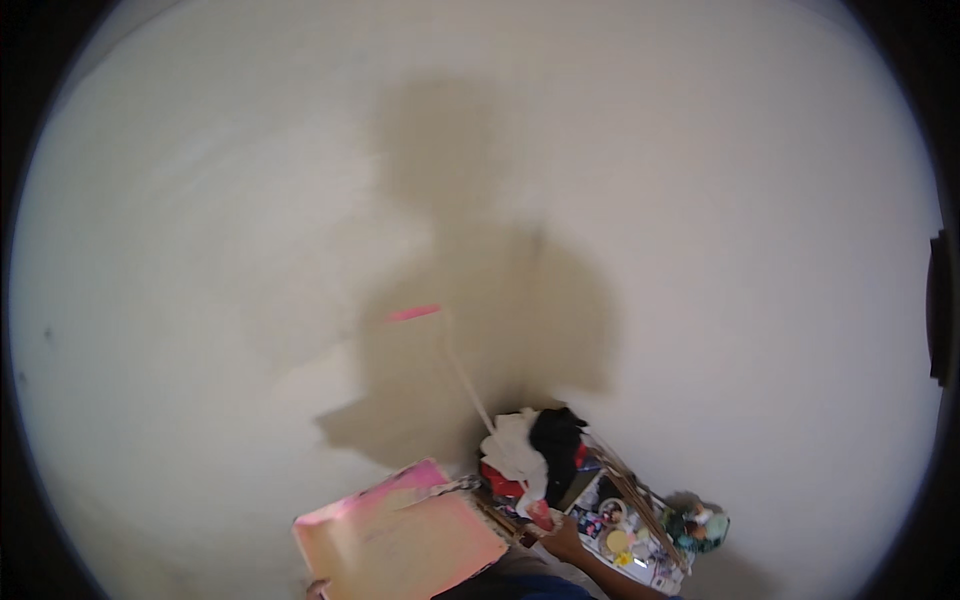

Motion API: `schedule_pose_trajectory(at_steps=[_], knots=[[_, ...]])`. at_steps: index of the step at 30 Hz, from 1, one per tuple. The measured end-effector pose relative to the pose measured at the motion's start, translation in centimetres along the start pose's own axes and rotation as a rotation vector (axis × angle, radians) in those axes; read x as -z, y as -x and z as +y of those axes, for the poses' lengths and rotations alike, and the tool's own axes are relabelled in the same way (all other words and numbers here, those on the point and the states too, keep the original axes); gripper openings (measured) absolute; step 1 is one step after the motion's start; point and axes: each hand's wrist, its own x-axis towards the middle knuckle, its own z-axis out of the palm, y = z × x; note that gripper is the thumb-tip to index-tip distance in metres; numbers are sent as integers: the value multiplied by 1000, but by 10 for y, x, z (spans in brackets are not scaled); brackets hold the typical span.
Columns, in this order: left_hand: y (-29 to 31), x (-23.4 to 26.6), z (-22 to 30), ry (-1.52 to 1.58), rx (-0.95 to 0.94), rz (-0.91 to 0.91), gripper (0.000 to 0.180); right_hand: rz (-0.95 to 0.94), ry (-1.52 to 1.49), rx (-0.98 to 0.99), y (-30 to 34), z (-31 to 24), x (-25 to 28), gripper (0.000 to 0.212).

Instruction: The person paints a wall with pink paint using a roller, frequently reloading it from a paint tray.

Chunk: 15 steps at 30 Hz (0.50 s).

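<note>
A paint roller (416, 313) with a pink sleeve is raised in front of the pale wall. Its long thin frame (462, 375) slants down past the heaped cloths. My right hand (563, 538) is closed around the red-pink handle (540, 513) at its lower end. At the lower left is a shallow paint tray (420, 545), peach-coloured with bright pink along its far edge. Only a few fingertips of my left hand (318, 589) show, gripping the tray's left edge. The rest of that hand is out of the picture.
A bare pale wall (700, 220) carries my shadow. White (515, 445) and black cloths (558, 440) lie heaped beside the tray. Right of my right hand, a surface holds several small jars and pots (617, 541). Long sticks (625, 480) lean near a greenish bundle (697, 527).
</note>
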Motion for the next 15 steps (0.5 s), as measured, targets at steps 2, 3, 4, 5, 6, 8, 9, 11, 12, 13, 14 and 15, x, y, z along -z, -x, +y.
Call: schedule_pose_trajectory(at_steps=[2, 3, 4, 5, 6, 8, 9, 11, 12, 13, 14, 15], knots=[[3, 8, -3, 37, -14, 53, 48, -62, -99, -71, -1, -21, 3, 38], [3, 7, -3, 44, -26, 76, 42, -79, -87, -91, 1, -32, 7, 38], [5, 7, -3, 11, -39, 126, 39, -89, -76, -113, 1, -38, 7, 37], [8, 8, -1, -24, -53, 179, 37, -139, -73, -91, 0, -41, 4, 37], [2, 5, -3, -9, -50, 201, 37, -111, -87, -93, 1, -39, 7, 36], [8, 13, -3, -38, -70, 163, 33, -144, -113, -59, -3, -35, -2, 35], [5, 19, -7, -23, -85, 199, 33, -101, -123, -24, -4, -29, -6, 35], [0, 31, -13, -53, -29, 218, 25, -49, -166, -9, -8, -9, -16, 34], [0, 31, -13, -50, -41, 229, 25, -60, -172, 1, -11, -13, -16, 34], [0, 30, -15, -87, -57, 250, 23, -43, -128, 14, -12, -19, -14, 33], [-2, 29, -15, -126, -71, 267, 20, -21, -85, 24, -14, -21, -13, 31], [-4, 40, -20, -96, -55, 305, 18, -34, -155, -10, -17, -17, -15, 26]])
